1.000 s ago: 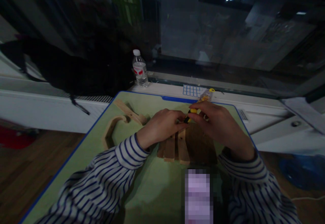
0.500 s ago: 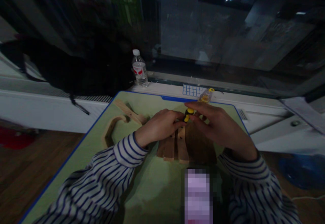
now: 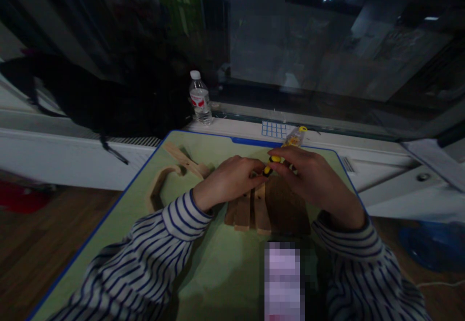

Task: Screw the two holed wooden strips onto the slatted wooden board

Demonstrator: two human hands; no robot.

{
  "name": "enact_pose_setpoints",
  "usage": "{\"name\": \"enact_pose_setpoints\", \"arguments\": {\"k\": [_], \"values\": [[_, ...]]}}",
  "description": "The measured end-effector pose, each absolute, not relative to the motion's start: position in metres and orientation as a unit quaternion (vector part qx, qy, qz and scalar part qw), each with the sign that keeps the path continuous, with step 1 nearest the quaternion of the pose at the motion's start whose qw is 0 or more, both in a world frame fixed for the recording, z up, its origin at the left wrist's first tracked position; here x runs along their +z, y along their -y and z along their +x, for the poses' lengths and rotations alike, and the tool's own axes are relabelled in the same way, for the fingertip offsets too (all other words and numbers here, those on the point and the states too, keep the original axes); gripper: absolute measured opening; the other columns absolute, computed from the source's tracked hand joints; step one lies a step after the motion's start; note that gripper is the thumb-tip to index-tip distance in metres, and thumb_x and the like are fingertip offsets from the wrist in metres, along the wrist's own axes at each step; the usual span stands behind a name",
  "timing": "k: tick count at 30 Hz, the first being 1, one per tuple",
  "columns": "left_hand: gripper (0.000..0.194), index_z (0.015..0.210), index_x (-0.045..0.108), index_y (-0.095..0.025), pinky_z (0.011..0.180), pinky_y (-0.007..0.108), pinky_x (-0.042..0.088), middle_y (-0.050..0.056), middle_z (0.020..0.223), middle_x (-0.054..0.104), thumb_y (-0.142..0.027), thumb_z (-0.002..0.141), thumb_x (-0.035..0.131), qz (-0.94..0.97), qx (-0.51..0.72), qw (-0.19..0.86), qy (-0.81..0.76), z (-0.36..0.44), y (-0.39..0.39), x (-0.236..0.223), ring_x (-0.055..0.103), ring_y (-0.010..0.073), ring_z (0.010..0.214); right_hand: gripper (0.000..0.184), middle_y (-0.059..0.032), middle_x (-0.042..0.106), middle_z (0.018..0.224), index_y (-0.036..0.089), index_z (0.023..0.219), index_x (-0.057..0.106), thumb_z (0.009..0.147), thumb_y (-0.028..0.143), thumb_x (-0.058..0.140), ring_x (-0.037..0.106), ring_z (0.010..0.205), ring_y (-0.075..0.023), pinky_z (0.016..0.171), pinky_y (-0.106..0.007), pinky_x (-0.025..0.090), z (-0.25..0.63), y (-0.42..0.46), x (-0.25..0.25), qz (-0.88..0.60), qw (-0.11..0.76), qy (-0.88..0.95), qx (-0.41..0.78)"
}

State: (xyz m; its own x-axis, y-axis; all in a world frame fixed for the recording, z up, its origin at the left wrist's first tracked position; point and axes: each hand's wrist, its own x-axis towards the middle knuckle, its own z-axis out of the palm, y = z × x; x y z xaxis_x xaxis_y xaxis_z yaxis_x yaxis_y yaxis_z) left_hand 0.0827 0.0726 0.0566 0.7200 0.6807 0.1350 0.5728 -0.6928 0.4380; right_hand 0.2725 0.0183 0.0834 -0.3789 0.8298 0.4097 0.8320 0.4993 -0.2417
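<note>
A short yellow-and-black screwdriver [image 3: 275, 159] stands tilted over a stack of wooden pieces on the table. My right hand [image 3: 308, 170] grips its handle between thumb and fingers. Pinched around its lower end are the fingers of my left hand [image 3: 236, 178], which hides the tip. Beneath my hands, two light wooden strips [image 3: 262, 214] with small dark holes lie on a darker wooden board [image 3: 288, 209]. Beside my left hand rest a curved wooden piece [image 3: 158, 185] and a flat wooden stick [image 3: 178, 156] joined to a rounded part.
The green table [image 3: 203, 267] has a blue edge. At its front lies a pixelated, phone-like shape [image 3: 283, 282]. Along the windowsill are a water bottle [image 3: 200, 100], a blue-gridded sheet [image 3: 274, 129] and a clear bag with yellow items [image 3: 293, 137]. A black bag [image 3: 90, 98] sits at left.
The screwdriver handle has tipped slightly to the right, and my right fingers have shifted around it. My left hand and the wooden pieces stay in place.
</note>
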Motion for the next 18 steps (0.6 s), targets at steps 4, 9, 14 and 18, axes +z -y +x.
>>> {"name": "enact_pose_setpoints", "arguments": {"k": [4,9,14,18], "values": [[0.024,0.103,0.068,-0.022,0.067,0.026,0.045,0.003,0.092,0.074,-0.036,0.087,0.058,0.902,0.155,0.190,-0.355,0.0837,-0.0725,0.0551,0.067,0.0174,0.076,0.025,-0.0100,0.070,0.111,0.020,0.113,0.063,0.093,0.029,0.050,0.067,0.098,-0.0235,0.085,-0.040,0.053,0.2711,-0.0174,0.0853,-0.508,0.239,0.828,-0.004],[0.021,0.100,0.069,-0.023,0.065,0.026,0.043,0.002,0.090,0.074,-0.036,0.088,0.058,0.905,0.150,0.178,-0.357,0.0849,-0.0721,0.0537,0.067,0.0177,0.076,0.026,-0.0092,0.071,0.109,0.020,0.113,0.063,0.092,0.030,0.052,0.068,0.094,-0.0229,0.080,-0.038,0.054,0.2706,-0.0158,0.0863,-0.508,0.244,0.826,-0.003],[0.021,0.095,0.068,-0.021,0.062,0.026,0.041,0.003,0.088,0.073,-0.036,0.089,0.056,0.906,0.151,0.181,-0.352,0.0842,-0.0714,0.0558,0.066,0.0173,0.075,0.035,-0.0084,0.068,0.117,0.020,0.125,0.056,0.090,0.024,0.052,0.067,0.098,-0.0208,0.084,-0.037,0.054,0.2713,-0.0133,0.0876,-0.488,0.263,0.832,0.024],[0.019,0.093,0.068,-0.020,0.062,0.026,0.041,0.003,0.086,0.073,-0.034,0.088,0.057,0.907,0.146,0.181,-0.352,0.0835,-0.0713,0.0572,0.066,0.0171,0.074,0.038,-0.0070,0.063,0.127,0.021,0.128,0.054,0.091,0.018,0.047,0.060,0.115,-0.0204,0.096,-0.039,0.050,0.2717,-0.0121,0.0889,-0.462,0.261,0.847,0.044]]}}
